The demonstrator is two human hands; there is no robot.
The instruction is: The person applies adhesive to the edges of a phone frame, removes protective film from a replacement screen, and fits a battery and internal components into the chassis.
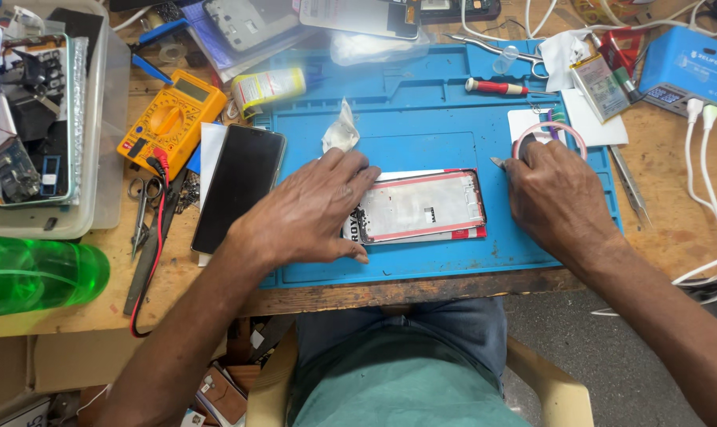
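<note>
Left hand (315, 207): we pressed it flat, fingers spread, covering the frame's (421, 207) left end.
Frame: lay on the blue mat (421, 111).
Right hand (554, 190): curled around a thin tool (498, 163), mostly hidden; we saw only its tip.

bright, even daylight | soft shadows | sharp ctr | slight edge distortion

- We see a blue work mat (421, 119) on a scuffed brown wooden bench (675, 237).
- Our phone frame (421, 207) is silver-grey, edged in red.
- The multimeter (171, 120) is yellow-orange, with red and black leads.
- The phone (240, 186) is glossy black.
- The bottle (34, 273) is translucent green.
- The screwdriver (497, 87) handle is red.
</note>
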